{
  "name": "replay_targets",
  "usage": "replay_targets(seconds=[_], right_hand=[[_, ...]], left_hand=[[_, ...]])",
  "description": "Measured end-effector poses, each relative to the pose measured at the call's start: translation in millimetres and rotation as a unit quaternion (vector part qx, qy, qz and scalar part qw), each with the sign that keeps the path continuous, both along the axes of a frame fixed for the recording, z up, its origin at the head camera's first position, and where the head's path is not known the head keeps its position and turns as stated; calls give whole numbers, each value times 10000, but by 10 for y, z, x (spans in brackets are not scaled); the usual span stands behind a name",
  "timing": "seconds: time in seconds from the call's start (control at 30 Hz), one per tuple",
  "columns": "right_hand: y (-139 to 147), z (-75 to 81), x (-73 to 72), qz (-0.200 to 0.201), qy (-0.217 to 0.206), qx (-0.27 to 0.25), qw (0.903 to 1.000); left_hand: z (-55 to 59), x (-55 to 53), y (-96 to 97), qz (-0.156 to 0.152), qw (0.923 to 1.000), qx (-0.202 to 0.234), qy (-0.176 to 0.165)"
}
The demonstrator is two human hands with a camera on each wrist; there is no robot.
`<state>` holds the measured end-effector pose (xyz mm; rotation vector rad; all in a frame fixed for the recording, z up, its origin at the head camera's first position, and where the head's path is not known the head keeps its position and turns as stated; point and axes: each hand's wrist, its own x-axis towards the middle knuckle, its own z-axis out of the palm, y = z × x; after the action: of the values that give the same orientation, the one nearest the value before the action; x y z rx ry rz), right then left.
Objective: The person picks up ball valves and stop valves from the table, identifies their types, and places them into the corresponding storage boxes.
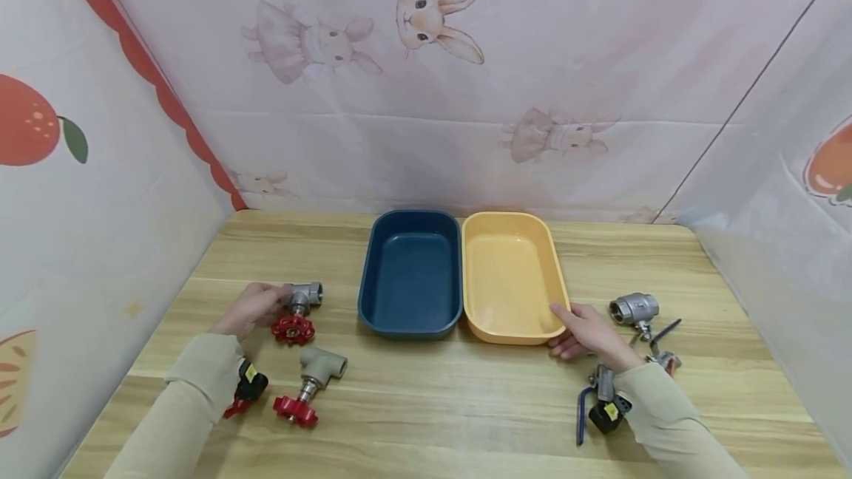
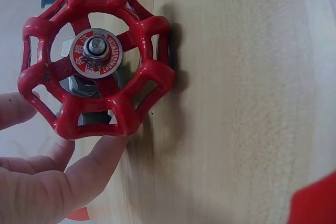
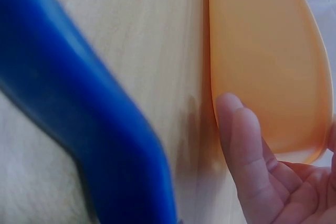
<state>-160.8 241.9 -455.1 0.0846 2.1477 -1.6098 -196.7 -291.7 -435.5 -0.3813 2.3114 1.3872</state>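
My left hand is at the left of the table, its fingertips holding the metal body of a gate valve. That valve's red handwheel faces the left wrist camera and hides part of the fingers. My right hand grips the near right corner of the yellow tray; the thumb lies over the rim and the fingers are outside the wall. Close to its left stands the dark blue tray. Both trays have nothing in them.
A grey valve with a red handwheel lies nearer me on the left. Under the right forearm are several metal valves, including a ball valve and one with a blue lever. Printed cloth walls close off the back and sides.
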Motion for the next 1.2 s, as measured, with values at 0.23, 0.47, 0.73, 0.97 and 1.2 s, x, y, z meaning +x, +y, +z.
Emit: replay_targets(seconds=[0.23,0.47,0.73,0.97,1.2], right_hand=[[-3,17,4,34,5,9,10000],[9,-10,-3,59,40,19,10000],[16,-27,-2,48,47,-1,10000],[12,-12,-1,62,-7,-25,10000],[6,6,-5,65,-25,-29,10000]], left_hand=[[-3,-3,11,78,9999,87,107],[-68,3,17,90,9994,129,318],[-101,-13,28,77,9988,4,484],[-78,-4,18,47,9988,283,408],[-71,35,-5,74,9985,457,303]])
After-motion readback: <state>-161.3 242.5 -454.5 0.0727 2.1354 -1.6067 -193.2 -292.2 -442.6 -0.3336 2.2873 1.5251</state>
